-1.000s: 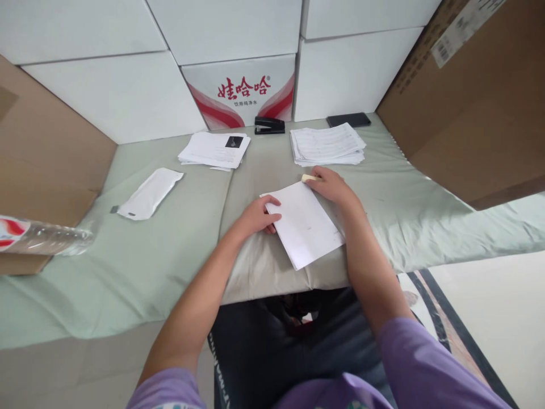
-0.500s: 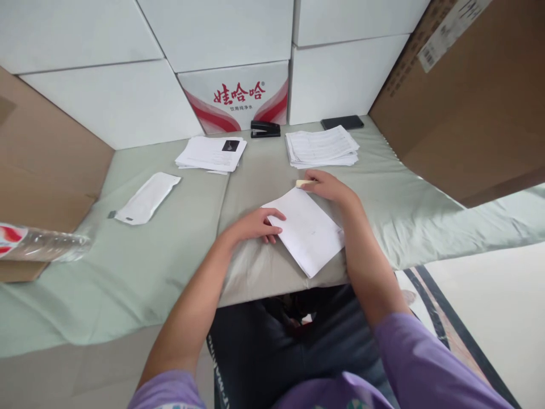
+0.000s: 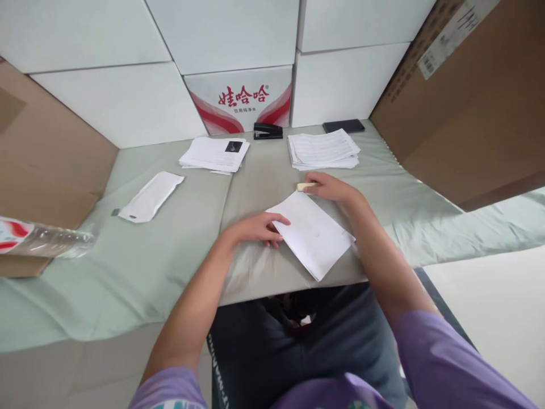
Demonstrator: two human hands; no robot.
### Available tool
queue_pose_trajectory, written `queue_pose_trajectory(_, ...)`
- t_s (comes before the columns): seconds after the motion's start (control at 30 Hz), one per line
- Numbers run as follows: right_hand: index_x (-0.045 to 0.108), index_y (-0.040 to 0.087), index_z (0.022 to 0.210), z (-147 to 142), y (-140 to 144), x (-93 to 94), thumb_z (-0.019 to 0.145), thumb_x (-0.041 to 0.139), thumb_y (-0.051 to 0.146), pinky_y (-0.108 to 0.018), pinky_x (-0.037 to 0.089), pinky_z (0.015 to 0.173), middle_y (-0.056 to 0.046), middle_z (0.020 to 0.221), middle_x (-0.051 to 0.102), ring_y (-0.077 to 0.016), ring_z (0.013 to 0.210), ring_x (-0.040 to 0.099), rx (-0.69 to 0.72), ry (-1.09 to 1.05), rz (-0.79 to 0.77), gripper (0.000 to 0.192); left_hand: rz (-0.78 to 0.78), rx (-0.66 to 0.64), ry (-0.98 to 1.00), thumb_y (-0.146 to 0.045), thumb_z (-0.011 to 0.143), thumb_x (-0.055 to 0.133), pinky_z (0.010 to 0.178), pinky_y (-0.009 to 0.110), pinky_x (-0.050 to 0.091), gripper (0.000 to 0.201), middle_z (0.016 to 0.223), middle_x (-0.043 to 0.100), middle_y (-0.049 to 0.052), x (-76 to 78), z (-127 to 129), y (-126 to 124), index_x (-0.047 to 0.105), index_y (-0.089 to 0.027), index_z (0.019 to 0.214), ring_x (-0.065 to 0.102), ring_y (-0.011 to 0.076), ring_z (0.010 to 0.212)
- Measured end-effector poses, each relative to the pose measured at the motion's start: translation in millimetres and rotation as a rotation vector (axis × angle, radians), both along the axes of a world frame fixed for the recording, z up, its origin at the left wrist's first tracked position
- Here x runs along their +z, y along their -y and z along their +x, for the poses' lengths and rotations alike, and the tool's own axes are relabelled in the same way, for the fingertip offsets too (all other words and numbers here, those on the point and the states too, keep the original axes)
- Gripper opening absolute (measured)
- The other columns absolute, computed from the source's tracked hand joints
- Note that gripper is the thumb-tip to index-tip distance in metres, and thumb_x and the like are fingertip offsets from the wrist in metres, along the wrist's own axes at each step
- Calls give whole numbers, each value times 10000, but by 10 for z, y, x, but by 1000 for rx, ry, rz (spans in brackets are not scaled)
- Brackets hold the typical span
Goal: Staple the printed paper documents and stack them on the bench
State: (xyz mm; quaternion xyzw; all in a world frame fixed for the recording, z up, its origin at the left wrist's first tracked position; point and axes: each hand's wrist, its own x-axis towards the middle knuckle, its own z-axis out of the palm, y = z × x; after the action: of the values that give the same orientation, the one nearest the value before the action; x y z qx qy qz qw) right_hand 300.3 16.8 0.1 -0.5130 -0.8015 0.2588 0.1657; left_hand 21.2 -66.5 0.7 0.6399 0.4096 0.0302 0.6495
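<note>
White paper sheets (image 3: 317, 236) lie at a slant near the table's front edge, with more than one layer showing along the lower edge. My left hand (image 3: 263, 228) holds their left edge, some fingers on top and others curled beside it. At the top corner, my right hand (image 3: 326, 186) is closed around a small cream-coloured tool (image 3: 305, 186). Its tip points left, over or against that corner; the grip hides the remainder, so its exact kind is unclear.
Two paper stacks (image 3: 216, 154) (image 3: 323, 150) lie farther back, with a black stapler (image 3: 268, 131) and a dark phone (image 3: 344, 125) behind. A white packet (image 3: 151, 196) and a water bottle (image 3: 49, 238) are left. White boxes (image 3: 123, 105) and brown cartons (image 3: 468, 113) enclose the table.
The camera view has shifted slightly. My left hand has slid a little toward the outer left edge of the sheets; my right hand keeps the cream-coloured tool at the top corner.
</note>
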Motion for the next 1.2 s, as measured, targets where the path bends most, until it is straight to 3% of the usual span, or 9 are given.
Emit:
queue_pose_trajectory(0.1,508,221,784,19,-32,-5,833,574,396,-301,361,721,-5,847,557,-184,816,492,93,-40,-78,193,-16,-9,8,-356,816,769,665,279,568,602,958,743,78,-1,7,1,572,-183,1358,761,211,813)
queue_pose_trajectory(0.43,586,212,832,30,39,-78,821,612,458,-330,372,763,-25,852,593,-207,841,505,5,-255,-95,248,-29,25,9,-400,787,805,642,274,555,640,964,755,84,-39,22,2,604,-189,1357,764,220,805)
queue_pose_trajectory(0.8,519,206,737,-35,43,64,799,625,409,-315,337,728,4,761,517,-171,778,458,-12,-173,-162,238,-42,45,-27,-355,802,794,672,273,557,635,938,772,80,-33,29,2,613,-186,1387,763,211,821)
queue_pose_trajectory(0.97,531,209,743,-56,55,80,800,611,405,-317,367,736,-9,801,566,-180,790,483,-9,-125,-169,219,-39,52,-18,-371,797,800,665,270,555,634,944,778,80,-48,25,4,623,-198,1381,764,210,818)
queue_pose_trajectory(1.07,612,209,834,-34,94,67,803,610,422,-334,417,780,-38,907,644,-203,836,534,-61,-197,-119,216,-42,59,-16,-369,783,812,657,266,554,643,930,779,79,-44,28,3,629,-194,1375,764,208,808)
queue_pose_trajectory(1.2,664,210,973,68,94,175,844,577,420,-374,455,900,-74,1033,691,-224,933,593,-289,-416,159,262,-40,57,-13,-356,778,814,654,270,555,651,925,781,85,-38,34,5,630,-175,1376,763,212,801)
